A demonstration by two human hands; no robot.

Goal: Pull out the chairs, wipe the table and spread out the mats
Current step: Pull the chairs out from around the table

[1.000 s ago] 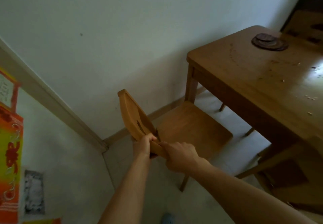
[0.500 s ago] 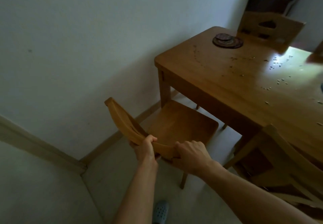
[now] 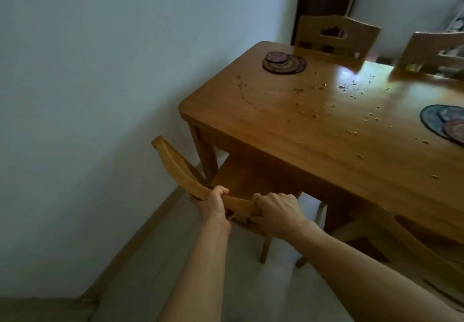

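Both hands, the left hand (image 3: 212, 202) and right hand (image 3: 277, 212), grip the curved top rail of the wooden chair (image 3: 180, 173) beside the crumb-strewn desk (image 3: 288, 131).

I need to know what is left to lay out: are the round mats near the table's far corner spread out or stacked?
Stacked. A small mat lies on top of a larger mat.

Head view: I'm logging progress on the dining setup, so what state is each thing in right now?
Left hand: grips the chair's top rail.
Right hand: grips the same rail.
Chair: seat partly under the table.
Table: unwiped, crumbs scattered.
Far mats: stacked.
Near mats: overlapping, not spread.
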